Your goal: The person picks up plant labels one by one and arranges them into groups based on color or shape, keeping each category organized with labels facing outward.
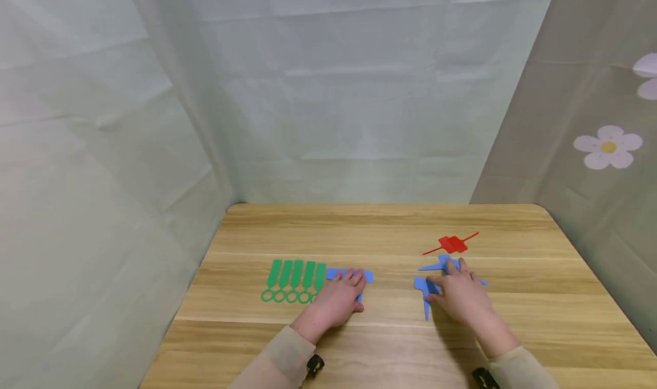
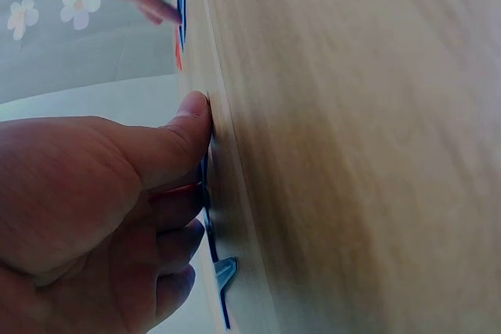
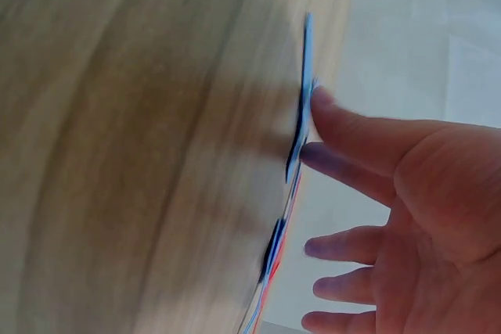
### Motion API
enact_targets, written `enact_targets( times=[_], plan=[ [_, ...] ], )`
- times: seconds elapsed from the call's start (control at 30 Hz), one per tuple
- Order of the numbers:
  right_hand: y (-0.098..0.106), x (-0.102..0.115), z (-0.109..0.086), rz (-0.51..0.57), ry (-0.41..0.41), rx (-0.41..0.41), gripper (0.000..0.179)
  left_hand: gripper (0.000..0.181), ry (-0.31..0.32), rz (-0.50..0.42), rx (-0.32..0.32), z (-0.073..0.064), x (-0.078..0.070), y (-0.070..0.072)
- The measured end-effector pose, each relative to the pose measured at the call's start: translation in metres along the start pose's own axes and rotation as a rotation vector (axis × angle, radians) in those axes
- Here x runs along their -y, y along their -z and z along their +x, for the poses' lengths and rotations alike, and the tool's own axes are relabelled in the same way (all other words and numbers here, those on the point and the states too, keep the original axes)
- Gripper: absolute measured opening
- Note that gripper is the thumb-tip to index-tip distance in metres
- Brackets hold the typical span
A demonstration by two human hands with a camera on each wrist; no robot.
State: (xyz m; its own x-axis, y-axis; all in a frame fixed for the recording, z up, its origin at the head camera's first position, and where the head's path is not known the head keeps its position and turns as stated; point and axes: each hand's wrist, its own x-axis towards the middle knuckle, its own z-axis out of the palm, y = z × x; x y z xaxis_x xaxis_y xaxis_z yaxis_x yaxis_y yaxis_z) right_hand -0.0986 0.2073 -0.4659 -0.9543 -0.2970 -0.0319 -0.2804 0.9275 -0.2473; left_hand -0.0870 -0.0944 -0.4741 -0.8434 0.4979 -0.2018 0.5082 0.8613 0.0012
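My left hand [image 1: 336,299] lies over blue T-shaped plant labels [image 1: 337,273], its fingers reaching across their wide tops. In the left wrist view, the left thumb [image 2: 190,119] meets the wood beside them. At right, my right hand [image 1: 462,292] hovers low over a loose group of blue T-shaped labels. Its thumb and index finger are at one label [image 1: 422,286] whose pointed stem faces me; another blue label [image 1: 433,265] lies partly under the fingers. The right wrist view has the thumb [image 3: 325,107] and index fingertips against the label, with the other fingers spread straight.
Several green ring-ended tags [image 1: 296,275] lie in a row left of my left hand, the last partly hidden by it. Two red tags [image 1: 453,244] with thin stems overlap behind the right-hand blue labels. Fabric walls [image 1: 359,121] enclose the wooden table [image 1: 380,223].
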Motion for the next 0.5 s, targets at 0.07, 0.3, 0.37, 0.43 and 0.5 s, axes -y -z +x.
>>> enact_targets(
  times=[0.07,0.3,0.37,0.43,0.5],
  plan=[
    [-0.001,0.001,0.001,-0.008,-0.019,0.003,0.049,0.068,0.000,-0.003,0.001,0.000,0.000,-0.001],
    [-0.001,0.010,0.007,-0.036,-0.054,0.005,0.049,0.068,0.003,-0.017,-0.009,0.000,0.002,-0.003],
    [0.000,0.013,0.010,-0.043,-0.062,0.009,0.047,0.068,0.005,-0.019,-0.010,0.000,0.001,-0.002],
    [0.002,0.016,0.012,-0.050,-0.068,0.014,0.045,0.067,0.004,-0.015,-0.011,0.000,0.001,-0.002],
    [0.004,0.017,0.014,-0.058,-0.069,0.013,0.042,0.067,0.003,-0.012,-0.014,0.000,0.000,-0.002]
  ],
)
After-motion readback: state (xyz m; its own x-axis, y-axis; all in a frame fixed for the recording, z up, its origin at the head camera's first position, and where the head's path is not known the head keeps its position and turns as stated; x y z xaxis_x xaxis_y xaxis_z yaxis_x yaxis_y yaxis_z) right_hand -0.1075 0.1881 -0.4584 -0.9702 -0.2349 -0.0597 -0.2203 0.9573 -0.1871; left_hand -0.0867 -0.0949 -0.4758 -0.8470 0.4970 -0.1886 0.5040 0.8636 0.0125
